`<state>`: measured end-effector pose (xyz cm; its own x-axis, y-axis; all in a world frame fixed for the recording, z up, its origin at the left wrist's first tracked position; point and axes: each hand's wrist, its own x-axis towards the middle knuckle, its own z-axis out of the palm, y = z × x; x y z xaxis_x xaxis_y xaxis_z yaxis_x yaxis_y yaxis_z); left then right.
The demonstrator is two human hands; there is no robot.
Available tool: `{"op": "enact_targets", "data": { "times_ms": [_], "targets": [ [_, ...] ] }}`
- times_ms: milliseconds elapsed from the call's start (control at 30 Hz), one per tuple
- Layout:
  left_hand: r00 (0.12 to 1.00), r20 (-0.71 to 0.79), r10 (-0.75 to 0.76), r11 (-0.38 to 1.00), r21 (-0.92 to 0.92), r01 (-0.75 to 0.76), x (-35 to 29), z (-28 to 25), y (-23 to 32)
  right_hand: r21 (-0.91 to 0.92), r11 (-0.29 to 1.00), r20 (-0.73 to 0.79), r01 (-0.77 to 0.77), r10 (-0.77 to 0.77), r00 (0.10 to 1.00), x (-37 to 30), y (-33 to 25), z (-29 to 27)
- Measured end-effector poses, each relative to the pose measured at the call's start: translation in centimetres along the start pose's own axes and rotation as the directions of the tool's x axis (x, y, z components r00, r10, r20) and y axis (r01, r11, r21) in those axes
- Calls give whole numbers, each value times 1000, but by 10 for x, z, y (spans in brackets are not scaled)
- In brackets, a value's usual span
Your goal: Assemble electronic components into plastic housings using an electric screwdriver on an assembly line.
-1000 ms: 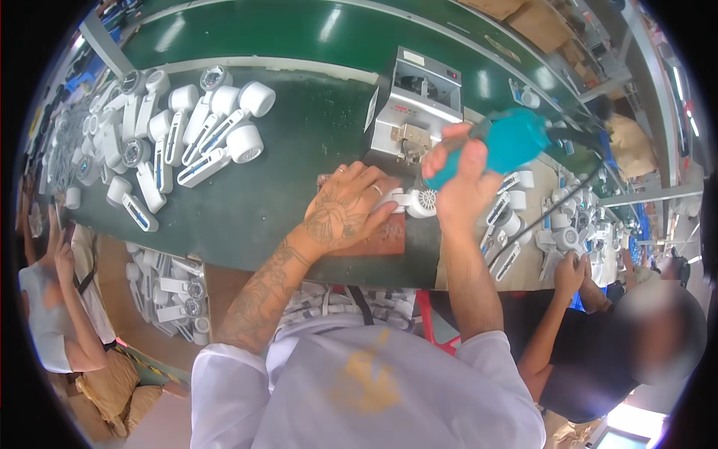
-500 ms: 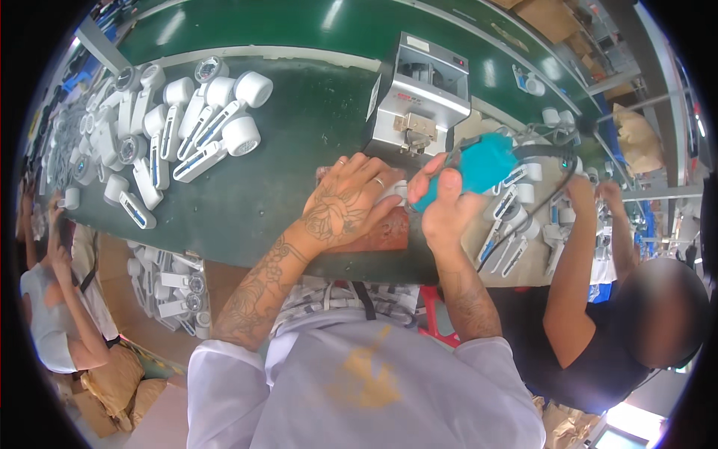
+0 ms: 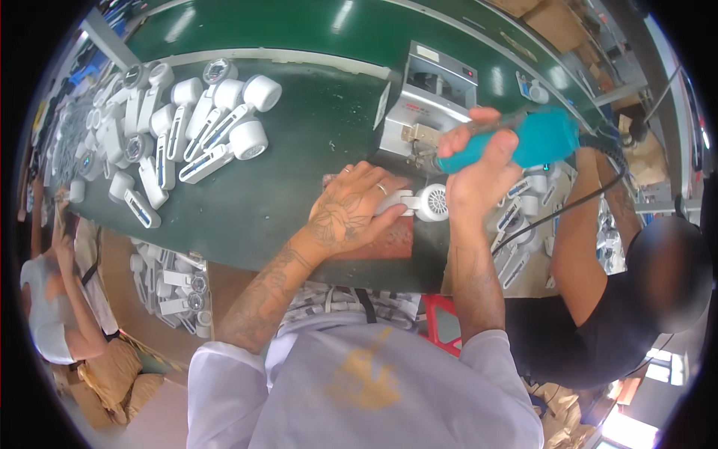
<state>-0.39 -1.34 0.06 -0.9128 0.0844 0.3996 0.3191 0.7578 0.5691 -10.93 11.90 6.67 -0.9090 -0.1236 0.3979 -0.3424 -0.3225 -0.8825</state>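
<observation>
My left hand (image 3: 345, 208) is closed over a small white handheld fan (image 3: 432, 203), pressing it on a reddish-brown pad (image 3: 385, 245). The fan's round grille head sticks out past my thumb to the right; its handle is mostly under my palm. In my right hand (image 3: 479, 176) is a teal corded electric screwdriver (image 3: 542, 141), held nearly level. Its front end points left, close to the front of a silver screw feeder (image 3: 430, 101). The screwdriver's tip is too blurred to tell whether it touches the feeder.
Several white fans (image 3: 217, 123) lie heaped on the green table (image 3: 314, 112) at the left, more in a cardboard box (image 3: 168, 329) below. At the right more fans (image 3: 516, 217) lie beside a black cord (image 3: 550, 206). A co-worker (image 3: 598, 299) sits close on that side.
The screwdriver has swung up and right, off the fan, to the front of the screw feeder. The fan's head now shows. My left hand stays on the fan.
</observation>
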Motion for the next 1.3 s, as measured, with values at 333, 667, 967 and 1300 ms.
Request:
{"op": "enact_targets", "data": {
  "times_ms": [333,667,967,1300],
  "targets": [
    [975,-222,11,992,-122,-39,4,0,4,69,995,19,-67,66,998,-26,-22,9],
    [960,-267,-86,957,-289,6,2,0,15,80,995,11,-66,65,998,-35,-25,6],
    [982,-143,-126,970,-224,92,-4,-6,14,31,999,70,-24,22,997,-42,-25,5],
    [991,113,-78,986,-138,93,-8,-13,5,0,999,59,44,-44,997,-49,-7,-28]
  ]
}}
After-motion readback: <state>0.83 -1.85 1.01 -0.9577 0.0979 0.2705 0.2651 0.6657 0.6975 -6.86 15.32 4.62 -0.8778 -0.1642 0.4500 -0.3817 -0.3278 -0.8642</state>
